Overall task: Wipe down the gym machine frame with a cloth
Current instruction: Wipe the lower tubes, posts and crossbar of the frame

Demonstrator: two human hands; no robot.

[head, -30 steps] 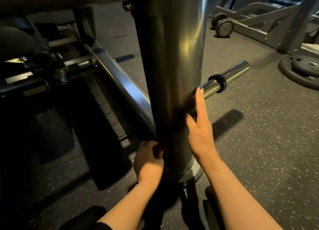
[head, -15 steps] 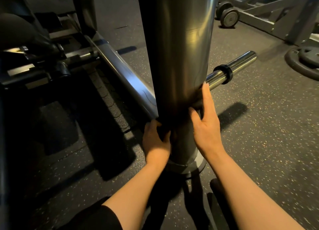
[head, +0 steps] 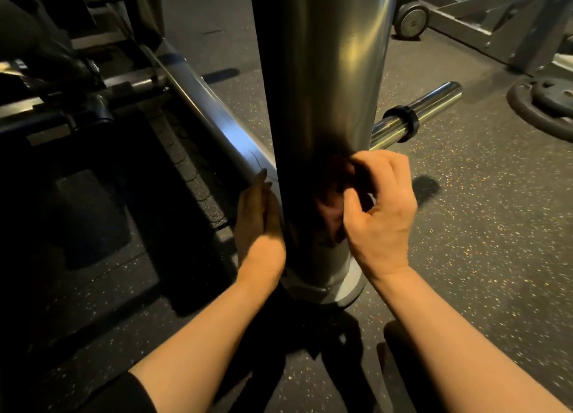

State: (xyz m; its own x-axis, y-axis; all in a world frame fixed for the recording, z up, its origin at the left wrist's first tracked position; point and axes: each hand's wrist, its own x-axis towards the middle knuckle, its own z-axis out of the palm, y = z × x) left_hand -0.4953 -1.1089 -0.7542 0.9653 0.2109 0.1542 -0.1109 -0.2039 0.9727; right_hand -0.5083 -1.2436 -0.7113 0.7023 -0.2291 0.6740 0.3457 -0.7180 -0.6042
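I see shiny steel post (head: 325, 71), dark reflections; right hand (head: 376, 214) grip curled, contents unclear; left hand (head: 259, 217) flat against it.

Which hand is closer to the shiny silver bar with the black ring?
Right. The right hand sits just below the shiny silver bar; the left hand is across the big metal post.
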